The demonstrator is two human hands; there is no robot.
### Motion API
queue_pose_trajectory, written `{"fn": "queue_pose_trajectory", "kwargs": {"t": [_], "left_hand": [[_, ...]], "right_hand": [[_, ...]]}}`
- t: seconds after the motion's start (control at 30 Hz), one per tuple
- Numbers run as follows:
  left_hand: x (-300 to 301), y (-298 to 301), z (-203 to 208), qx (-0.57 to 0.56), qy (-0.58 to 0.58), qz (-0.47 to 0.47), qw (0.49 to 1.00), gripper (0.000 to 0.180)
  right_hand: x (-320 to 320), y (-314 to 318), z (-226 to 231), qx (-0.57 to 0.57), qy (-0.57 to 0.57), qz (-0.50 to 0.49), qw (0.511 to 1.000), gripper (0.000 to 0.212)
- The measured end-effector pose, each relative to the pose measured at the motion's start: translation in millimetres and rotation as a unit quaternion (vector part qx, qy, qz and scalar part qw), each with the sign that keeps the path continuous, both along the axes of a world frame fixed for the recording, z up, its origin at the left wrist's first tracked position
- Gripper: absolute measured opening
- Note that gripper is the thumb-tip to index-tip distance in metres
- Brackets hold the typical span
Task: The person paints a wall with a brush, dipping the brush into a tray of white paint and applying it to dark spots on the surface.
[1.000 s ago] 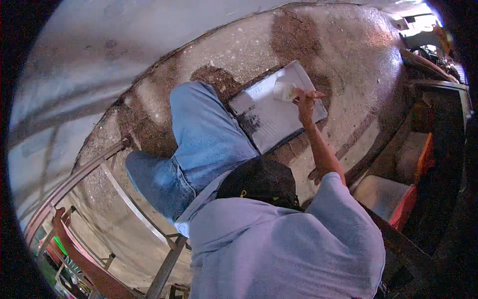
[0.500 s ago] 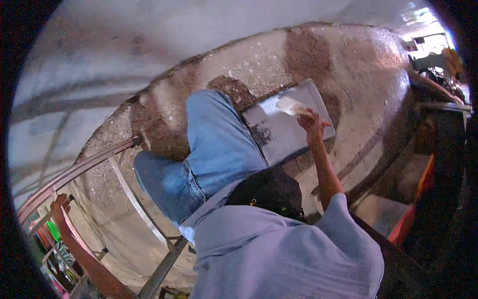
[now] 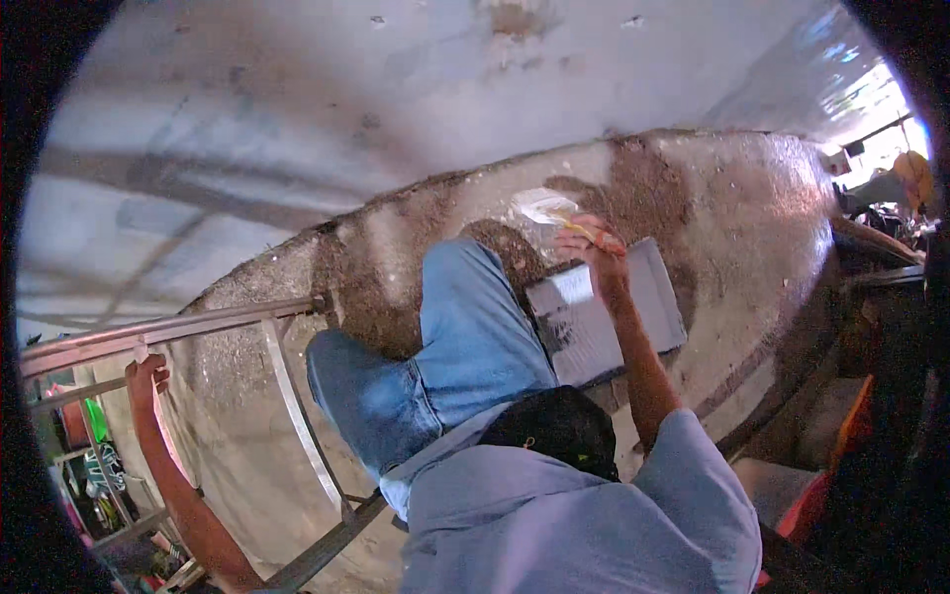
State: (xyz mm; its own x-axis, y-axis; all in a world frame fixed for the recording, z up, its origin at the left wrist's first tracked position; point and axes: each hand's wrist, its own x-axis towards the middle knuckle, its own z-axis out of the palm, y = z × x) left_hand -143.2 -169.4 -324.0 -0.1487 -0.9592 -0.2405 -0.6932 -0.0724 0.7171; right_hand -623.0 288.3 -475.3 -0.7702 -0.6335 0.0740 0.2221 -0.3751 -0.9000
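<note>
My right hand [image 3: 594, 252] is closed around the orange and yellowish handle of a paintbrush [image 3: 546, 206]. The brush's broad white end points left, against or just in front of a rough, patchy surface; contact cannot be made out. Below that hand is a pale grey tray [image 3: 621, 315] with a ribbed face, a bright white area and a dark patch. At far left, my left hand [image 3: 146, 374] is wrapped round a bar of a metal ladder [image 3: 178, 335], its fingers partly hidden.
My bent leg in blue jeans [image 3: 465, 327] lies between ladder and tray. Above the patchy brown and beige surface [image 3: 732, 208] stretches a smooth whitish one [image 3: 396, 89]. An orange-red edged object [image 3: 811, 495] stands at lower right. Assorted items [image 3: 99, 465] show beyond the ladder.
My right hand has carried the paintbrush from over the tray up and left to the patchy surface. The view has shifted; my left hand keeps its hold on the ladder.
</note>
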Motion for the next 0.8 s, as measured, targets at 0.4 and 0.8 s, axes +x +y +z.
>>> {"fn": "queue_pose_trajectory", "kwargs": {"t": [0.4,0.8], "left_hand": [[-14.6,17.0,5.3,-0.032,0.009,-0.007,0.999,0.027],[-24.5,34.8,19.1,-0.039,-0.013,-0.016,0.999,0.022]], "right_hand": [[-2.8,-50.2,24.8,0.133,0.004,0.099,0.986,0.028],[-29.6,-92.5,60.5,0.335,0.482,-0.219,0.78,0.044]]}}
